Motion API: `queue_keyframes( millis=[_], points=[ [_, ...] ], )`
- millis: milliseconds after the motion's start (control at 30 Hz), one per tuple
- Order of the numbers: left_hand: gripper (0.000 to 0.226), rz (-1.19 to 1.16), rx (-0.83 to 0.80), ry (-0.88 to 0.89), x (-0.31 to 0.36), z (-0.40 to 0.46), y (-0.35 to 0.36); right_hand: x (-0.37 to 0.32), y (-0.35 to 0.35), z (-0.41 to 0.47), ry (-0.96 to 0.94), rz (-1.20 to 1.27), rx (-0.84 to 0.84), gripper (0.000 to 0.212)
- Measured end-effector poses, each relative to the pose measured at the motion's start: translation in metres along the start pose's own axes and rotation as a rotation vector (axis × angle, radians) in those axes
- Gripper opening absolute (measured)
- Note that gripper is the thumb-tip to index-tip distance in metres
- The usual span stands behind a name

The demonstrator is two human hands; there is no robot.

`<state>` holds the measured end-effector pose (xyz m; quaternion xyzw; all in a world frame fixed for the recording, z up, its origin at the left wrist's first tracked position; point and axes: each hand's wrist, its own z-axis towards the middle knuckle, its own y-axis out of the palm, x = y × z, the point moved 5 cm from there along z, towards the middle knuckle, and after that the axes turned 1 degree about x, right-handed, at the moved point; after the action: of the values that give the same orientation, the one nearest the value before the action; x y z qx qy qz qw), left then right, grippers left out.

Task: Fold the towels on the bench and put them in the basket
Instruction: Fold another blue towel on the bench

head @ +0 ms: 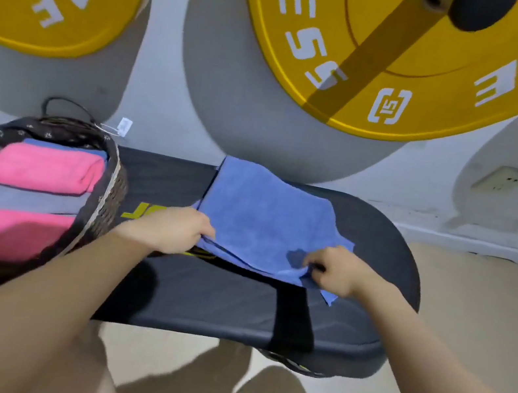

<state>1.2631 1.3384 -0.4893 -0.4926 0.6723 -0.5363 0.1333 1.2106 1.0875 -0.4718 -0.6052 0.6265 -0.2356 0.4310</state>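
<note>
Left of both hands, the basket (109,190) sits on the desk (230,309) with folded pink, grey and blue towels inside. The left hand (172,229) pinches the blue towel's (267,218) near left edge; the right hand (337,272) pinches its near right corner. The towel lies spread beyond the hands.

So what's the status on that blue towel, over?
Both hands, left and right, pinching blue towel's near edge on bench. Basket holds folded towels. Nothing in the way.
</note>
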Motion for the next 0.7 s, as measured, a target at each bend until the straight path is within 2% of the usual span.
queue_keyframes(
  millis=[67,133,167,233,267,300,400,467,533,600,700],
  points=[
    [0.024,0.062,-0.193,-0.094,-0.003,-0.003,0.032,-0.002,0.031,0.009,0.038,0.036,-0.240,0.025],
    [0.023,0.031,-0.312,-0.144,0.000,-0.009,0.054,-0.010,0.051,0.013,0.078,0.057,-0.467,0.013],
    [0.025,-0.022,-0.358,-0.146,0.001,-0.014,0.063,-0.016,0.057,0.015,0.097,0.041,-0.560,0.017],
    [0.025,-0.237,-0.378,-0.194,0.000,-0.025,0.075,-0.028,0.063,0.021,0.134,0.055,-0.658,0.042],
    [0.022,-0.353,-0.323,-0.238,-0.003,-0.030,0.076,-0.039,0.062,0.028,0.113,0.086,-0.635,0.048],
    [0.021,-0.428,-0.201,-0.280,-0.010,-0.033,0.075,-0.050,0.060,0.040,0.061,0.110,-0.539,0.049],
    [0.027,-0.350,0.302,-0.436,-0.045,-0.035,0.066,-0.084,0.042,0.083,-0.096,0.144,-0.005,0.037],
    [0.030,-0.349,0.461,-0.552,-0.064,-0.040,0.065,-0.105,0.036,0.108,-0.158,0.198,0.242,0.027],
    [0.031,-0.251,0.408,-0.647,-0.075,-0.040,0.071,-0.128,0.038,0.125,-0.222,0.240,0.324,0.023],
    [0.037,-0.128,0.292,-0.701,-0.080,-0.039,0.080,-0.153,0.046,0.131,-0.326,0.203,0.303,0.030],
    [0.044,-0.033,0.258,-0.685,-0.082,-0.035,0.089,-0.180,0.065,0.135,-0.435,0.001,0.234,0.031]
  ],
)
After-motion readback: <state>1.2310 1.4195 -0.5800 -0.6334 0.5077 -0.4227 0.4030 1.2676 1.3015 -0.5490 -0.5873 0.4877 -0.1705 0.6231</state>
